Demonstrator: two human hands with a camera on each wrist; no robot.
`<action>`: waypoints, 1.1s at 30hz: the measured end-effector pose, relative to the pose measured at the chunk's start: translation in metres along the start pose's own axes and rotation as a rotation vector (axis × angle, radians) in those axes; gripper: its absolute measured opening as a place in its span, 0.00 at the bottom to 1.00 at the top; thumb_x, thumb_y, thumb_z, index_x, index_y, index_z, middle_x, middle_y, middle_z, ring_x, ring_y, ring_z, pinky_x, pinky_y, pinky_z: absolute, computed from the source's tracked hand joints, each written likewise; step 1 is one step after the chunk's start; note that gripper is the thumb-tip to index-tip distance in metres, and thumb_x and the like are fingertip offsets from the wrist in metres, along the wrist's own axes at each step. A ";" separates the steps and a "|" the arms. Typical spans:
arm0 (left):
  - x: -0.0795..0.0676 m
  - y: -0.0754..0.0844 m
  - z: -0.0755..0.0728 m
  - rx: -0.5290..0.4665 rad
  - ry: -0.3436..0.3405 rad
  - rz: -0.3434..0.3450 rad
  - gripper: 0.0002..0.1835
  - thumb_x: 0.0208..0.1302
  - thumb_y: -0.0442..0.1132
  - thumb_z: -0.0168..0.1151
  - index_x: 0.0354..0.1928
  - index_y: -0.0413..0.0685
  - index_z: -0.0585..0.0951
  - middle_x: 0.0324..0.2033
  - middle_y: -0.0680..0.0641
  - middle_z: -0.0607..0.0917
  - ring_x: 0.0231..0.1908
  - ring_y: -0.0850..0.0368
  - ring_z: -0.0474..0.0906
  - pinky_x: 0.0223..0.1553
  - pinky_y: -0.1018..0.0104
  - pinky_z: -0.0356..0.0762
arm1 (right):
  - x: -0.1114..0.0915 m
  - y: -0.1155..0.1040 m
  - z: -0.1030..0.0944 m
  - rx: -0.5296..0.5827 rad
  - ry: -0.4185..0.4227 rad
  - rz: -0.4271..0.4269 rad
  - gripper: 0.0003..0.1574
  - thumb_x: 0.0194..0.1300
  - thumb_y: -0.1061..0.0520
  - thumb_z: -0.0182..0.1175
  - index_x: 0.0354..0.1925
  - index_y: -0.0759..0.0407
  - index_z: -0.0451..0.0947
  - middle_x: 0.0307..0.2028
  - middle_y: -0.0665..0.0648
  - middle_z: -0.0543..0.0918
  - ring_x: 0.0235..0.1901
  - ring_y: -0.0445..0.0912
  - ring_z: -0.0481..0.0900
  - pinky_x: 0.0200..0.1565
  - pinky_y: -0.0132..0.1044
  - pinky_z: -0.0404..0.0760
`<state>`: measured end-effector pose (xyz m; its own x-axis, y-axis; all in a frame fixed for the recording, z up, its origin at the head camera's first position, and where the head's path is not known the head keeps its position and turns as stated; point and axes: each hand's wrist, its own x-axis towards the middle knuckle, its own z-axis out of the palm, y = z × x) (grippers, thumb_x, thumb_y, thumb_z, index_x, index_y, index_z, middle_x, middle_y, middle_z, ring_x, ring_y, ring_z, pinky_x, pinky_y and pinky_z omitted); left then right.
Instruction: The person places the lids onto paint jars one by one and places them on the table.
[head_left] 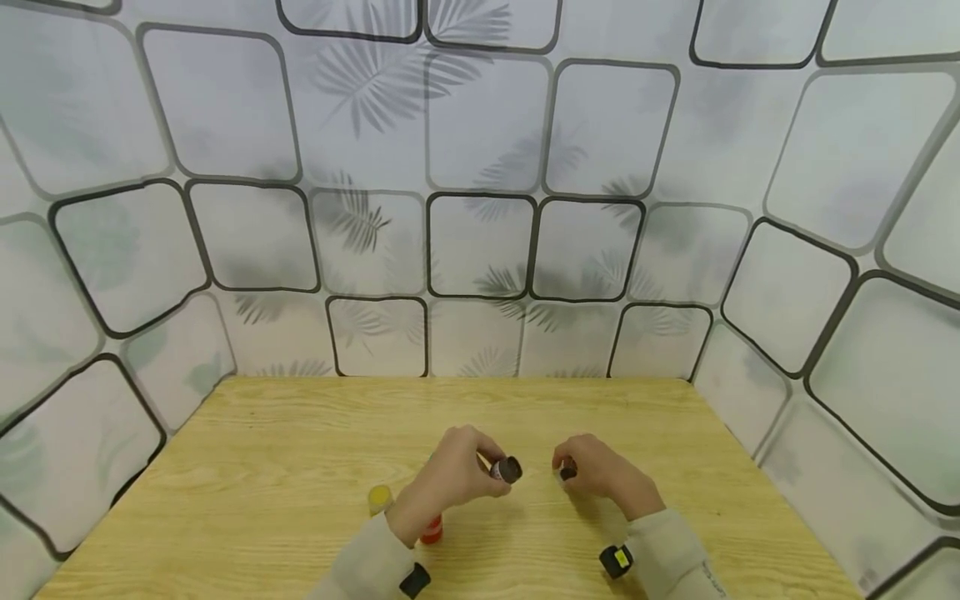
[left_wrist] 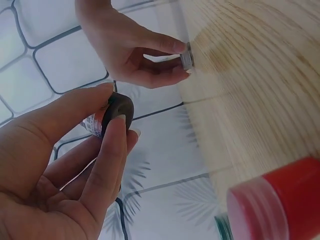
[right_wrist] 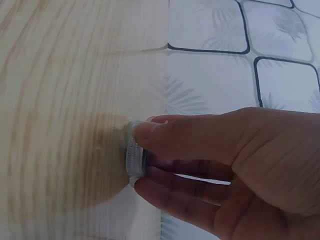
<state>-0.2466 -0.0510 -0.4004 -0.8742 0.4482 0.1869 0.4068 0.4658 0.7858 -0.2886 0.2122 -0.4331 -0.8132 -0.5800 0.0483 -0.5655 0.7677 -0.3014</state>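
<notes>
My left hand (head_left: 456,473) pinches a small round container (left_wrist: 119,112) between thumb and fingers, above the table. It has a dark end and a printed label along its side, and it is tilted. My right hand (head_left: 603,477) grips a small clear ridged lid-like disc (right_wrist: 135,154) by its rim, low over the wooden tabletop. Whether that disc touches the wood I cannot tell. In the head view a dark patch shows on it, and the fingers cover part of it. The two hands are apart.
Beside my left forearm stand a red jar (left_wrist: 295,192) with a paler translucent lid and a yellow-topped container (head_left: 380,498). A green ridged edge (left_wrist: 223,227) shows behind the red jar. Patterned curtain-like walls (head_left: 480,250) border the wooden table (head_left: 300,433) at the back and sides.
</notes>
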 end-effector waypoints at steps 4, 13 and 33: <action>-0.005 -0.001 -0.005 0.006 -0.009 0.001 0.12 0.49 0.31 0.80 0.38 0.38 0.90 0.35 0.44 0.92 0.27 0.65 0.85 0.29 0.74 0.83 | 0.000 -0.002 -0.004 0.039 -0.015 -0.020 0.08 0.62 0.65 0.71 0.41 0.61 0.87 0.31 0.51 0.83 0.28 0.37 0.68 0.34 0.33 0.74; -0.010 -0.003 -0.015 0.066 -0.020 0.004 0.12 0.49 0.30 0.80 0.37 0.38 0.89 0.33 0.44 0.91 0.28 0.63 0.86 0.30 0.74 0.83 | -0.003 -0.025 -0.025 0.139 -0.007 -0.104 0.09 0.65 0.65 0.68 0.45 0.63 0.87 0.36 0.53 0.84 0.32 0.36 0.74 0.35 0.30 0.78; -0.016 -0.007 -0.023 0.065 -0.017 0.040 0.10 0.54 0.30 0.78 0.38 0.37 0.89 0.32 0.44 0.91 0.27 0.63 0.84 0.28 0.73 0.82 | 0.006 -0.094 -0.042 0.204 0.085 -0.271 0.11 0.67 0.66 0.68 0.48 0.61 0.85 0.43 0.57 0.85 0.42 0.44 0.85 0.44 0.25 0.85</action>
<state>-0.2416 -0.0784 -0.3952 -0.8524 0.4800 0.2074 0.4585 0.4955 0.7378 -0.2462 0.1480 -0.3647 -0.6503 -0.7243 0.2290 -0.7303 0.5132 -0.4508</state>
